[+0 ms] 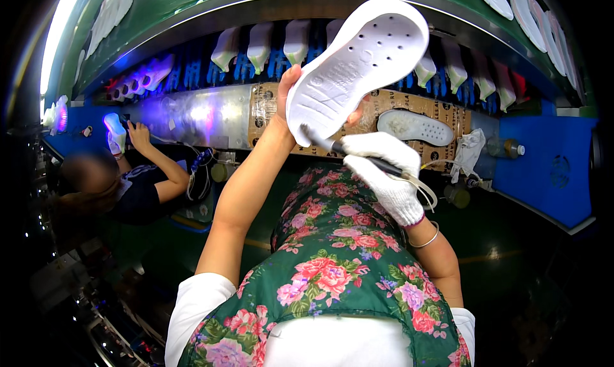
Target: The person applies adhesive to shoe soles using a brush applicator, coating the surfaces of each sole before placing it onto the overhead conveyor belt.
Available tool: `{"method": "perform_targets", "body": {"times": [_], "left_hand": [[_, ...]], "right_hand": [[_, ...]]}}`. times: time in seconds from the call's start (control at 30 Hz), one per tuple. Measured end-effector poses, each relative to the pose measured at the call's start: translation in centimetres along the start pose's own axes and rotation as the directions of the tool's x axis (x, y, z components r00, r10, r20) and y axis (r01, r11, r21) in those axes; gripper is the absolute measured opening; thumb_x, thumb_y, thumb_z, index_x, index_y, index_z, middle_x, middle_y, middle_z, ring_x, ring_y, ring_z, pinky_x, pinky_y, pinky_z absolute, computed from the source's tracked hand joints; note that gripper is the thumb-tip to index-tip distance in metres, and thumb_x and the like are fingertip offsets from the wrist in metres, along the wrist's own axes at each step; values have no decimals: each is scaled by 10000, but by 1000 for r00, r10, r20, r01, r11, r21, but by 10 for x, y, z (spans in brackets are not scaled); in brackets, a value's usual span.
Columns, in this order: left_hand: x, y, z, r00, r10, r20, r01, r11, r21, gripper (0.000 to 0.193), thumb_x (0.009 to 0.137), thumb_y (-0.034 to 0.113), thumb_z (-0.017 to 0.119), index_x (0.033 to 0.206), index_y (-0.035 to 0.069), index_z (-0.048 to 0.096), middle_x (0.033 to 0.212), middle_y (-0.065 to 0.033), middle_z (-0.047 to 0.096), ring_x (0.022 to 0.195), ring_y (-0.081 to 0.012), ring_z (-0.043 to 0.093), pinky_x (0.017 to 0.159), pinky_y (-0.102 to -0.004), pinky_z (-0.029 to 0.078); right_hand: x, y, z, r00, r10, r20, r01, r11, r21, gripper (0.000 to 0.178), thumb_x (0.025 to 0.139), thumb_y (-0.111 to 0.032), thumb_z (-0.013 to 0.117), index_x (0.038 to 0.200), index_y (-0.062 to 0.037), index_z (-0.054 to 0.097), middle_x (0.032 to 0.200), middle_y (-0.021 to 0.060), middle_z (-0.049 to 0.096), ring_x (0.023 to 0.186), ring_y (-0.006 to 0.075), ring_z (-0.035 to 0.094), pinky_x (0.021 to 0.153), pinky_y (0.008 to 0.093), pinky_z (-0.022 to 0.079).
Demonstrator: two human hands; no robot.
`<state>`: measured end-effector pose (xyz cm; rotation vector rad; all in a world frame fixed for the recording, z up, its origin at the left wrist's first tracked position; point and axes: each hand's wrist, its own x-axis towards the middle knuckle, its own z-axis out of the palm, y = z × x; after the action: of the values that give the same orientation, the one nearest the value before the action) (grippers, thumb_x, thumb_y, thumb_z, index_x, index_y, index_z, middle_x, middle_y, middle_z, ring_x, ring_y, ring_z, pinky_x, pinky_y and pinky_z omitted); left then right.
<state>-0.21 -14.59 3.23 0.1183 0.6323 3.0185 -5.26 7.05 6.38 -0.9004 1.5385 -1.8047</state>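
Bench [224, 114]: metal, cardboard [261, 101] on top
Floor [492, 255]: dark green; co-worker [144, 189] at left
Bottle [505, 148]: bench's right; contents we can't tell
Sole [358, 60]: over cardboard, clasped in our left hand [287, 91]
Right hand [387, 165]: gloved, pinching brush [327, 144] at sole's heel
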Motion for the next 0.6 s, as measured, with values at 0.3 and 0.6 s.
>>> {"method": "perform_targets", "body": {"times": [0.3,0.6], "left_hand": [[-42,-47,8,963,77,-257,-92,995,-45,843,996,697,295,1547,62,348,1322,-250,601,1061,-376,687,848,-500,609],[-38,-13,34,981,180,-66,-149,932,331,1211,724,818,676,1567,59,253,1364,-321,494,1065,-443,646,775,-528,632]], "right_hand": [[40,-16,-37,873,-485,49,446,754,-482,258,795,-21,787,1050,-34,751,977,106,752,830,241,708,743,336,555],[3,-7,-55,964,-178,-197,228,934,274,187,788,37,734,975,46,742,1030,180,743,919,250,711,833,361,568]]}}
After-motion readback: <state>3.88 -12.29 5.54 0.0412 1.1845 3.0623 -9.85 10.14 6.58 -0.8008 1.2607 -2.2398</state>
